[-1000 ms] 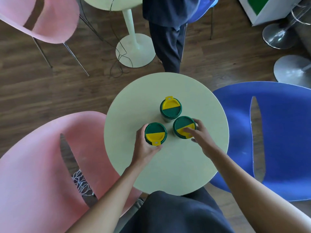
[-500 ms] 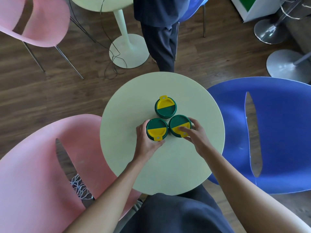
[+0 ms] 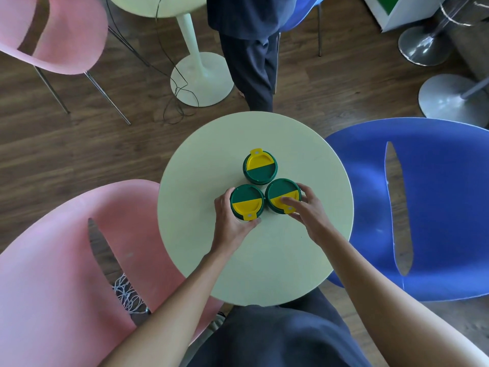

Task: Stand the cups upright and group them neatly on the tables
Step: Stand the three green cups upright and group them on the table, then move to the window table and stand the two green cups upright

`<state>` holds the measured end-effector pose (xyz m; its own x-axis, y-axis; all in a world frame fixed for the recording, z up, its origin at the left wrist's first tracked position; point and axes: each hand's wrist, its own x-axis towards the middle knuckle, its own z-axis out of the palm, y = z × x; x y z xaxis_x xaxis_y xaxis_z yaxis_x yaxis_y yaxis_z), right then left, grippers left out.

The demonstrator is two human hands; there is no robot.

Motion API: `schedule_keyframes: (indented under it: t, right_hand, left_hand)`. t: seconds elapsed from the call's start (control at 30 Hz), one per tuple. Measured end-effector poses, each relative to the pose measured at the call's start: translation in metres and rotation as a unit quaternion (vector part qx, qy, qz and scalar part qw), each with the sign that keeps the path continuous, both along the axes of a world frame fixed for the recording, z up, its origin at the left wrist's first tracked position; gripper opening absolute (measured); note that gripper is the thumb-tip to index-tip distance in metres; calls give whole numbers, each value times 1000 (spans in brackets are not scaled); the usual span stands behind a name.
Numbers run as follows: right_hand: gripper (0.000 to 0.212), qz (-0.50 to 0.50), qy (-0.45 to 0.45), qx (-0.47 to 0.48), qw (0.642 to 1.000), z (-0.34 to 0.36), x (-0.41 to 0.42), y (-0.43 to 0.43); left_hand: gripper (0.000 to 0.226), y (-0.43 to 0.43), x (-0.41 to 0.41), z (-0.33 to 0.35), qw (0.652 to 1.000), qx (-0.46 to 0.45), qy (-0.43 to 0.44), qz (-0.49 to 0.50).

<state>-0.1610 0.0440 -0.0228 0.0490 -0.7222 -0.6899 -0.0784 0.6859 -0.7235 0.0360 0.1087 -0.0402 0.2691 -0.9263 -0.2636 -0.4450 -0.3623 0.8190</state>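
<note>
Three cups with green and yellow lids stand upright in a tight triangle on the round pale table (image 3: pixel 201 250). The far cup (image 3: pixel 260 166) stands free. My left hand (image 3: pixel 230 227) wraps the near-left cup (image 3: pixel 247 201) from its left and front side. My right hand (image 3: pixel 308 211) grips the near-right cup (image 3: pixel 282 195), with fingers over its yellow lid half and its right rim. The two near cups touch each other and sit right below the far cup.
A pink chair (image 3: pixel 53 274) stands close on the left and a blue chair (image 3: pixel 436 207) on the right. Another person (image 3: pixel 251 49) stands just beyond the table. A second table's pedestal base (image 3: pixel 201 78) with a cable, another pink chair (image 3: pixel 60 30) and metal stool bases (image 3: pixel 449 99) lie further back.
Both hands have slid the two near cups inward and toward the far cup; a gap between them one second ago is now closed into a tight cluster.
</note>
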Motion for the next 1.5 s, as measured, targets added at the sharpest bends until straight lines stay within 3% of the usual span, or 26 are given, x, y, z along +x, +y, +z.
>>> schedule_keyframes:
  t: [0.23, 0.37, 0.53, 0.6, 0.83, 1.0, 1.2, 1.5]
  right_hand:
    - [61, 39, 38, -14, 998, 7, -1, 2]
    - [64, -11, 79, -62, 995, 21, -8, 9]
    - [38, -65, 112, -137, 982, 58, -40, 15]
    - [31, -74, 118, -150, 979, 71, -64, 18]
    - [21, -175, 136, -186, 957, 107, -214, 55]
    - [9, -273, 147, -200, 929, 124, -372, 114]
    - [11, -356, 218, -193, 888, 162, -544, 181]
    - [10, -429, 242, -221, 842, 190, -698, 200]
  left_hand:
    - [104, 1, -1, 10, 1000, 16, 3, -8]
    - [100, 1, -6, 31, 999, -25, -39, -14]
    - [58, -18, -37, 65, 981, -146, -119, -53]
    - [41, -30, -66, 78, 969, -177, -130, -111]
    - [24, -49, -250, 114, 934, -153, -114, -303]
    - [16, -24, -424, 136, 908, -158, -91, -377]
    - [13, 14, -616, 174, 861, -160, -62, -478]
    - [14, 15, -802, 217, 794, -190, -66, -574]
